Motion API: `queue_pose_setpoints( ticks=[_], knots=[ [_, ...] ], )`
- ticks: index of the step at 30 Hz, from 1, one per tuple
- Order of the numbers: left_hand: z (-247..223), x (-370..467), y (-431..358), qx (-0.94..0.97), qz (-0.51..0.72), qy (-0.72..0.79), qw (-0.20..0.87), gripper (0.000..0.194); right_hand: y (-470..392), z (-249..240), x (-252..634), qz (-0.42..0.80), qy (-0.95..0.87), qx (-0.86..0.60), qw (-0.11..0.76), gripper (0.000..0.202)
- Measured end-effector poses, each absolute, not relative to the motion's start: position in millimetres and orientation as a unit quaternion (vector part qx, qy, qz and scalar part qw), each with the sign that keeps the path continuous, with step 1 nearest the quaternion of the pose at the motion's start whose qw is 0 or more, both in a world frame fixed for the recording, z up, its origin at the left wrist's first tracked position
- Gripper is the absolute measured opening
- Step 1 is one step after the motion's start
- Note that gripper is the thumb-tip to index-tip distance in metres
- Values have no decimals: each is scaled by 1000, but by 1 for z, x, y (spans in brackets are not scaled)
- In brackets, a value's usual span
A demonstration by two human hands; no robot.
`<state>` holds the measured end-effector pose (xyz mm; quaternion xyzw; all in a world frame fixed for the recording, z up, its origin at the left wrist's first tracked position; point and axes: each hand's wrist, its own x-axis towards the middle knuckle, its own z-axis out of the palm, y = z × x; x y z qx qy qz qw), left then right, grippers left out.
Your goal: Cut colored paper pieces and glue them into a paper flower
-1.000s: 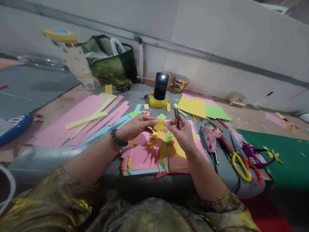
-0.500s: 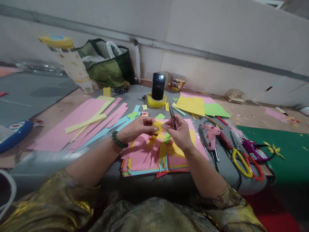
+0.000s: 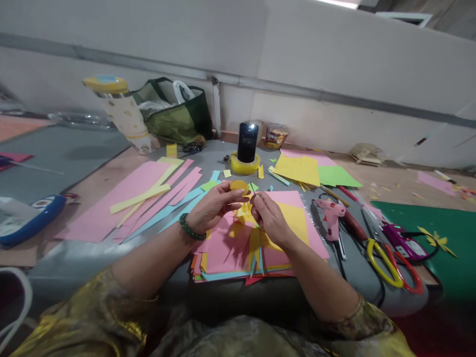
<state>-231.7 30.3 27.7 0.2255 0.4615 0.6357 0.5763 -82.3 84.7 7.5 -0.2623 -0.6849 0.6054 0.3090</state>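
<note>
My left hand [image 3: 213, 209], with a green bead bracelet at the wrist, pinches a small round piece of yellow paper [image 3: 239, 185] by its edge. Closed around a thin dark pair of tweezers [image 3: 253, 188] is my right hand [image 3: 270, 217]; the tool's tip points up beside the round piece, apart from it. Both hands hover over a stack of coloured paper [image 3: 223, 255] topped by pink sheets. Cut yellow paper strips [image 3: 255, 243] and other small folded yellow pieces lie on the stack, partly hidden by my hands.
Pink, yellow and blue paper strips [image 3: 159, 198] lie to the left. A phone [image 3: 247, 141] stands in a yellow tape roll [image 3: 244, 165] behind the stack. On the right are a pink glue gun [image 3: 332, 218], scissors [image 3: 383, 263] and a green mat [image 3: 405, 213].
The tweezers have turned in my right hand, from pointing up above the fingers to beside the yellow round piece. My right hand has let go of that piece, which my left hand has tilted.
</note>
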Motion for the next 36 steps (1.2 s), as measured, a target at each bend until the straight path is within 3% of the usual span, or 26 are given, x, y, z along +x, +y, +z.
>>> queue_pose_setpoints(
  ticks=[18,36],
  knots=[
    [20,-227,30,264,630,471,558,37,85,8,-82,626,-673,-251,304,49],
    [20,-227,28,276,630,470,553,31,87,11,-80,609,-691,-252,296,51]
  ],
)
